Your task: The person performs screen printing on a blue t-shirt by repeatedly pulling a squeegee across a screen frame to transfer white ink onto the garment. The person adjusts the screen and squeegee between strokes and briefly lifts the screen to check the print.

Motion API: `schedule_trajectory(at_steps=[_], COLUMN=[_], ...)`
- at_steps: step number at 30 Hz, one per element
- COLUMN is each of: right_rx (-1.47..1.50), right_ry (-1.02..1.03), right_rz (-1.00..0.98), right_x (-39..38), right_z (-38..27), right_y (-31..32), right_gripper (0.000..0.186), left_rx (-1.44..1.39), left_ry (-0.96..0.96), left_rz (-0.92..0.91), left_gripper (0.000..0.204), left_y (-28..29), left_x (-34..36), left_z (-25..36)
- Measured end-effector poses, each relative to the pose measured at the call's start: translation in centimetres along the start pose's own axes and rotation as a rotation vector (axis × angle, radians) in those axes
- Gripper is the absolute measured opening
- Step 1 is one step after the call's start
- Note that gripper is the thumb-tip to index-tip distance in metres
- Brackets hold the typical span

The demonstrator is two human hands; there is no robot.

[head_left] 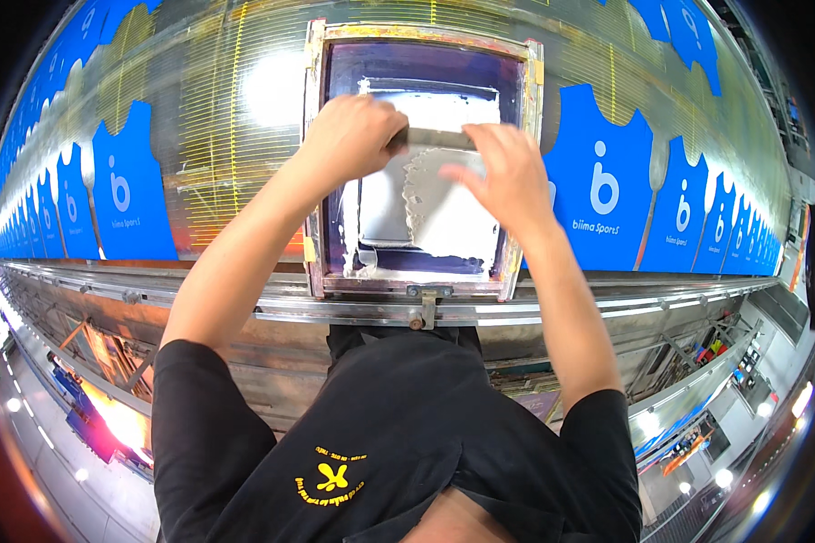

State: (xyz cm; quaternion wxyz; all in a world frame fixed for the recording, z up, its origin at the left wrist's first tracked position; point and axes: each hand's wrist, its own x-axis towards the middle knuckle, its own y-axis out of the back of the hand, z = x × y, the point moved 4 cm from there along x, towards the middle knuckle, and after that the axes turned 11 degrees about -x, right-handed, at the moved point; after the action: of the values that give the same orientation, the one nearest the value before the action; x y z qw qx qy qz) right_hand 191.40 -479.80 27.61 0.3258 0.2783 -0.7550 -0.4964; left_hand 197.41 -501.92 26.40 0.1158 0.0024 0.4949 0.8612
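Observation:
A screen-printing frame [426,34] with a worn, paint-marked rim lies in front of me on the long table. White ink [453,226] covers much of its dark mesh, with a ragged ridge down the middle. Across the upper part of the mesh I hold a squeegee [439,138], a narrow bar seen almost edge-on. My left hand [358,136] is closed around its left end. At the other end, the fingers of my right hand [507,172] grip the bar from above while the thumb sticks out over the ink, slightly blurred.
Blue fabric pieces [136,190] with white prints lie in a row to the left, and more blue pieces [598,172] to the right. A metal rail [217,303] runs along the table's near edge. A metal bracket [428,306] joins the frame's near side there.

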Motion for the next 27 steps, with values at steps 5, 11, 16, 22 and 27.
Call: schedule_trajectory(at_steps=[5, 11, 16, 22, 27], right_rx=[-0.043, -0.099, -0.024, 0.014, 0.097], right_ry=[0.023, -0.074, -0.004, -0.041, -0.028], right_rz=[-0.018, -0.097, -0.049, -0.079, -0.214], right_x=[7.3, 6.3, -3.2, -16.0, -20.1], right_z=[5.3, 6.0, 1.1, -6.3, -8.4], right_y=[-1.8, -5.4, -4.5, -3.1, -1.1], right_gripper=[0.035, 0.033, 0.029, 0.043, 0.049], left_rx=[-0.004, 0.008, -0.021, -0.055, -0.088], left_ry=[0.122, 0.241, 0.23, 0.126, 0.129], left_rz=[0.026, 0.024, 0.004, 0.14, 0.193], left_gripper=[0.02, 0.027, 0.023, 0.038, 0.054], left_y=[1.4, -0.4, -4.9, -10.0, -11.9], left_x=[7.0, 6.7, -1.7, -14.1, -19.3], left_z=[-2.6, -2.6, 1.5, 8.8, 12.7])
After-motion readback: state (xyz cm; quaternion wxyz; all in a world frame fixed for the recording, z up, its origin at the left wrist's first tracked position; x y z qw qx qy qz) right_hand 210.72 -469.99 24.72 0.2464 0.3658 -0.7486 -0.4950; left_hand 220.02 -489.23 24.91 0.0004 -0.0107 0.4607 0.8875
